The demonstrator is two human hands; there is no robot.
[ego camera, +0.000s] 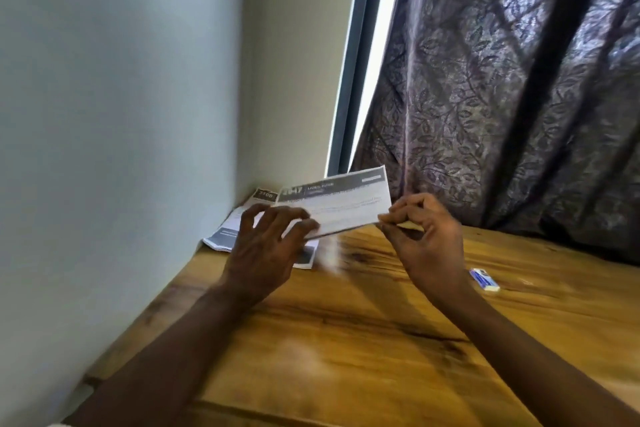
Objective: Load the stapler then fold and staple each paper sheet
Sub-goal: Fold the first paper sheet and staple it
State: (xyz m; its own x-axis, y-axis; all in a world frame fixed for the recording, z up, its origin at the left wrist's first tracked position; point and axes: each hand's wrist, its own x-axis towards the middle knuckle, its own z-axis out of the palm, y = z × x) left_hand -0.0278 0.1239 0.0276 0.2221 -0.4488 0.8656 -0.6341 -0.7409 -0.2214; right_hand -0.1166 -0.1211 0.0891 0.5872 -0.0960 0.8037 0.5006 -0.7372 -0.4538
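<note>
Holding a folded white printed paper sheet (337, 206) in the air above the wooden table (363, 340), the person was seen only in the head view. Left hand (266, 246) had fingers spread and curled around the sheet's left end, thumb and fingertips pinching the lower left edge. Right hand (424, 236) pinched the lower right corner between thumb and forefinger, other fingers loosely curled. Sheet was tilted, dark header band facing the camera, motion-blurred at the bottom edge. More printed paper sheets (239, 225) lay flat on the table by the pale wall (121, 114), just behind and under the left hand. A small white-and-blue box (484, 279), probably staples, lay on the table to the right, well apart from the hands. Patterned purple curtain (502, 80) hung behind. No stapler visible in frame, so whether it was loaded could not be told. Step looked like creasing or aligning the fold, staple not yet in. Risks: the light two-point pinch could let the layers slide so the edges misalign; the fold could spring open when one hand lets go to fetch the stapler; the pile behind could get knocked by the left wrist.
</note>
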